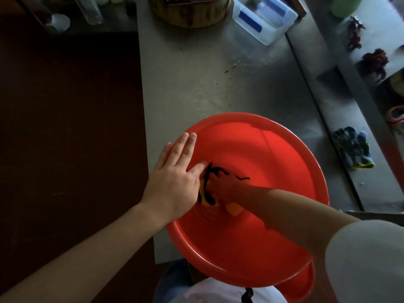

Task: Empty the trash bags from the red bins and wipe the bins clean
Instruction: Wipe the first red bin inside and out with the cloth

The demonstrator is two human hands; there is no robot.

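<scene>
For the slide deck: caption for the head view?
The left hand rests on the rim of the red bin while the right hand presses an orange cloth inside it.

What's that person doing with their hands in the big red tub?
A person seems to be wiping the inside of a red bin that sits on a grey counter. Their left hand lies flat on the bin's rim, fingers straight, as if to steady it. Their right hand is down inside the bin on an orange cloth with black marks; how it holds the cloth is hard to see. No trash bag shows in the bin.
</scene>
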